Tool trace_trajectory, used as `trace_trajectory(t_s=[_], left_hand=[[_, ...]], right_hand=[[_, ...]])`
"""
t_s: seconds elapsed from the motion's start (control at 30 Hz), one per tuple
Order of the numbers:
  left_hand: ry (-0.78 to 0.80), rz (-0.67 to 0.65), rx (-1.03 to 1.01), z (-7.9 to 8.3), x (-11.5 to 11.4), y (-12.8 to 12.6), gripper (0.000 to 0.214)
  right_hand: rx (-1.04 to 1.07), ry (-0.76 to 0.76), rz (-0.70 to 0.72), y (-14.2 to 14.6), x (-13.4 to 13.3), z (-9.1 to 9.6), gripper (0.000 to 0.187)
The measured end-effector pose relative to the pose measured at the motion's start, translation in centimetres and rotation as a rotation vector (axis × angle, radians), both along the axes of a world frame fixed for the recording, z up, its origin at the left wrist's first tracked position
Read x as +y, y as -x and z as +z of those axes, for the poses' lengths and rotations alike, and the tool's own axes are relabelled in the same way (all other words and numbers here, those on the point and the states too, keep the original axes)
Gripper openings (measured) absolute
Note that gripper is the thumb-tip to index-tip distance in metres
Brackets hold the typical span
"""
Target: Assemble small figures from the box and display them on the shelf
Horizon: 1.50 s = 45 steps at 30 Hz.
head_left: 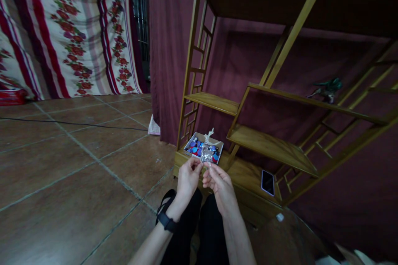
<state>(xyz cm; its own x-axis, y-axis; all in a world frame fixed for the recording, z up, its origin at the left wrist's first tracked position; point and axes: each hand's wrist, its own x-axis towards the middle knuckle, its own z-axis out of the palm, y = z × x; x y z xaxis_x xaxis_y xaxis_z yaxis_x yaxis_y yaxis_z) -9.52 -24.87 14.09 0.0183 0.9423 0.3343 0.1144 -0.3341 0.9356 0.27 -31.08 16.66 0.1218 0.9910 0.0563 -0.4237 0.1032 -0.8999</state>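
Left hand [188, 175] and right hand [221, 183] both pinch the shiny figure [207, 153] low down, near the open box [221, 148]. Judged: handling step; next move calls for light, steady pressure.

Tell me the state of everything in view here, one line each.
Shiny translucent object with a branching top: pinched by left hand and right hand
White rectangular box: open, holding blue, purple and red pieces
Purple-rimmed rectangular phone: lying screen-up, dark
Black wristband: worn
Striped floral cloth: hanging, spread out
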Motion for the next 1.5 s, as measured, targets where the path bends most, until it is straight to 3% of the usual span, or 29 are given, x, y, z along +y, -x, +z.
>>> trace_trajectory(t_s=[0.3, 0.6, 0.93, 1.27, 1.5], left_hand=[[0.086, -0.057, -0.183, 0.6, 0.2, -0.3, 0.012], [0.159, -0.135, -0.326, 0.3, 0.1, -0.3, 0.019], [-0.003, -0.01, 0.008, -0.8, 0.6, 0.4, 0.02], [-0.094, 0.1, 0.178, 0.7, -0.7, 0.4, 0.018], [-0.228, 0.153, 0.327, 0.6, -1.7, -0.1, 0.018]], right_hand=[[-0.207, -0.026, -0.103, 0.8, 0.3, -0.1, 0.03], [-0.303, -0.054, -0.179, 1.5, 0.4, -1.0, 0.027], [-0.303, -0.071, -0.247, -0.1, 0.8, -1.5, 0.038], [-0.29, -0.05, -0.349, -1.8, 1.3, -2.1, 0.031], [-0.436, -0.036, -0.404, -2.6, 1.7, -2.6, 0.029]])
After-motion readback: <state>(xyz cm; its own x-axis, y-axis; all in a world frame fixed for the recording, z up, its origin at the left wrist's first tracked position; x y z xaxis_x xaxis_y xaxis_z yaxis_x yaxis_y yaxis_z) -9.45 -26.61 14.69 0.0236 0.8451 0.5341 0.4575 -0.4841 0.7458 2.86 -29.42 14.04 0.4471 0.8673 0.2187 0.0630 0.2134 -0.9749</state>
